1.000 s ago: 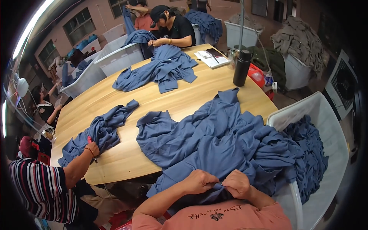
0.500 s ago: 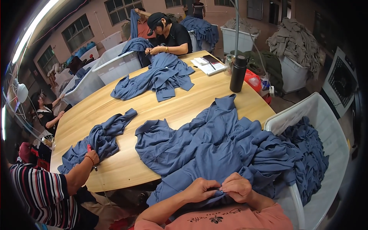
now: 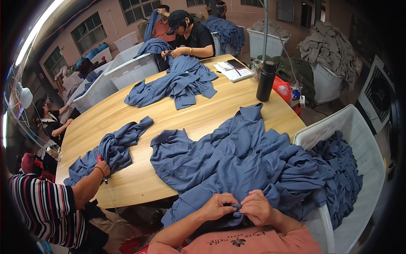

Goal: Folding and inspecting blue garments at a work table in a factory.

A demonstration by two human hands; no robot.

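Note:
Both my hands pinch the near edge of a blue garment [image 3: 224, 165] close to my body. My left hand [image 3: 220, 206] has thumb and fingers closed on a narrow fold of the cloth. Right beside it, my right hand [image 3: 257, 208] grips the same edge, fingers bent and pressed together. Whatever small detail lies between the fingertips is hidden. The rest of the garment spreads crumpled over the wooden table [image 3: 169, 120] and runs right toward the bin.
A white plastic bin [image 3: 372, 169] with blue garments stands at my right. A black bottle [image 3: 265, 82] and an open notebook [image 3: 234, 73] sit at the table's far right. A co-worker's hand [image 3: 101, 167] works on another blue garment [image 3: 114, 148]; across, another person [image 3: 196, 40] handles more cloth.
My hands have shifted slightly up and left along the cloth edge, still pinching it. The whole view has tilted a little. The co-workers' poses are nearly the same.

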